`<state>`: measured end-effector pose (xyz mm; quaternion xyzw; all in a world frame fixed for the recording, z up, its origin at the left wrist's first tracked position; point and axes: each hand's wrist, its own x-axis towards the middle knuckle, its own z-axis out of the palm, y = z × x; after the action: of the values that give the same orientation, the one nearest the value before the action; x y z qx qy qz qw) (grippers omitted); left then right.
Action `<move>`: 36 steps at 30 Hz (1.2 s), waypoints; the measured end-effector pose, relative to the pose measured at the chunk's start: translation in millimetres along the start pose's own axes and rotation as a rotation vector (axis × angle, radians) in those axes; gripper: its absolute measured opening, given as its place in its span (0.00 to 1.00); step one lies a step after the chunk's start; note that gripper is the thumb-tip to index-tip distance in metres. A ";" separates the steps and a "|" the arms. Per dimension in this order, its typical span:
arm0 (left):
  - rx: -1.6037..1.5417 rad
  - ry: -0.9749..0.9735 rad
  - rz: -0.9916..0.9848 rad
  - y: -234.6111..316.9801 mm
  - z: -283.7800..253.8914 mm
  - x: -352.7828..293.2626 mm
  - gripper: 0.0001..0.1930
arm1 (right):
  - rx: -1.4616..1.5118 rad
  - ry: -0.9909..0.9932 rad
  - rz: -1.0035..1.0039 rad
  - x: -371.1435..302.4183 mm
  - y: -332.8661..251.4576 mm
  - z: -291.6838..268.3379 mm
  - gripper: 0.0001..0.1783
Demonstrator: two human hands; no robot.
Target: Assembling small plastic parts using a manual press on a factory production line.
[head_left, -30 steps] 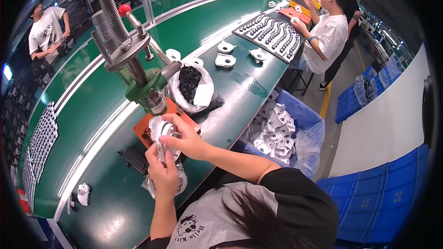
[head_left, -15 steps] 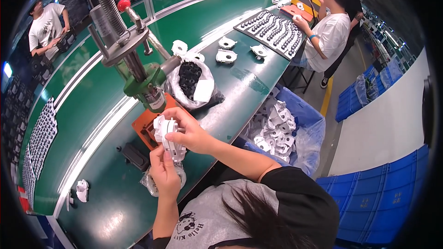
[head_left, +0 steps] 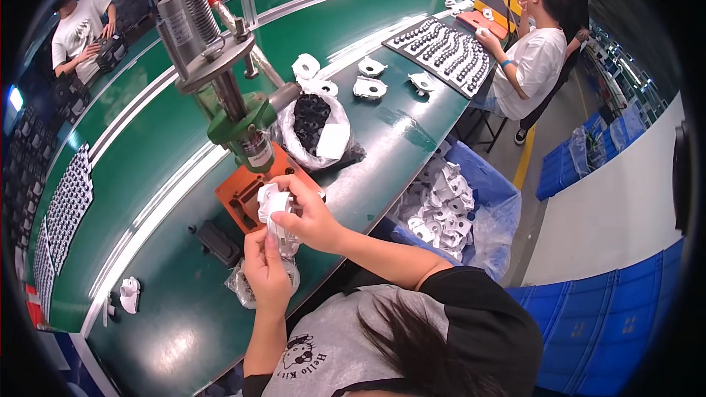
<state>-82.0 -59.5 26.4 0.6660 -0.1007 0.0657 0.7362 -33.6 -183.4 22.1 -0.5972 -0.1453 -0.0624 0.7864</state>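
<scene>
While both my hands hold it, the white plastic part (head_left: 273,209) sits just over the orange fixture (head_left: 239,195).
My right hand (head_left: 312,215) fingers clench its top; my left hand (head_left: 266,270) grips below, seemingly, above the green surface (head_left: 382,132), beside the press (head_left: 228,95).

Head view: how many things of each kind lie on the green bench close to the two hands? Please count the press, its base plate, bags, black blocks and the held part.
Green hand press: 1
Orange base plate: 1
Plastic bags: 2 (bag of black parts, small clear bag)
Black block: 1
White part held in both hands: 1
Total: 6
</scene>
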 end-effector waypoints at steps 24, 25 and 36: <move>0.040 0.014 -0.032 9.7 3.3 -0.3 0.06 | -0.331 -0.110 -0.134 5.1 2.0 -13.7 0.30; 0.161 -0.006 -0.051 10.5 1.3 -2.0 0.06 | -0.257 -0.056 -0.097 3.2 -3.0 -11.1 0.28; 0.258 0.025 0.024 4.7 -1.7 -0.9 0.06 | -0.004 -0.063 0.078 6.8 -4.7 -6.9 0.24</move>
<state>-83.8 -57.3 30.6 0.7531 -0.0903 0.0955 0.6447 -27.4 -190.8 26.8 -0.6057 -0.1467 -0.0132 0.7819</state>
